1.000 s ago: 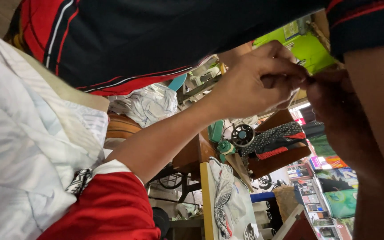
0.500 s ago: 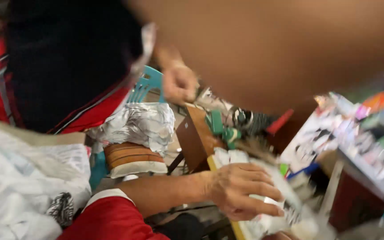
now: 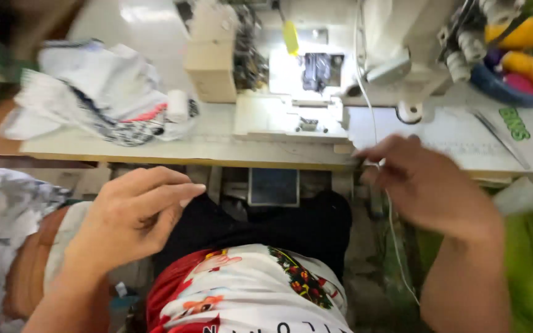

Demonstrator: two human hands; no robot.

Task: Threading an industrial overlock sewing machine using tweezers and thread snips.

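Now, at the sewing table:

Left hand: left hand [image 3: 132, 217] hovering over the lap, fingers [image 3: 174, 192] loosely together and half curled, nothing held; fingertips just above the black cloth [image 3: 260, 228] lying across the lap below the table edge.

Right hand: right hand [image 3: 430, 185] at the front edge of the table [image 3: 217, 148], thumb and forefinger seemingly nipped on a thin white thread [image 3: 393, 234]; blurred, so exact pinch hard to tell.

Thread: running up toward the sewing machine [image 3: 365, 49] and hanging down past the wrist toward the floor; slack below the hand.

Cloth: dark piece on the lap, partly under the table, next to a red and white printed garment [image 3: 248, 290]; not yet on the machine bed [image 3: 291, 120].

Doing it well, as a judgement: keep the thread lightly taut between pinch and machine, never jerked; draw along its own line to avoid snagging on the table edge; bring the free hand flat onto the dark piece to steady it before lifting.

Watch for: hanging slack catching on the knee or the fabric.

Nearby: crumpled white printed bundle [image 3: 100, 98] on the table at far left, well apart from both hands; coloured thread cones [image 3: 525, 55] at upper right.
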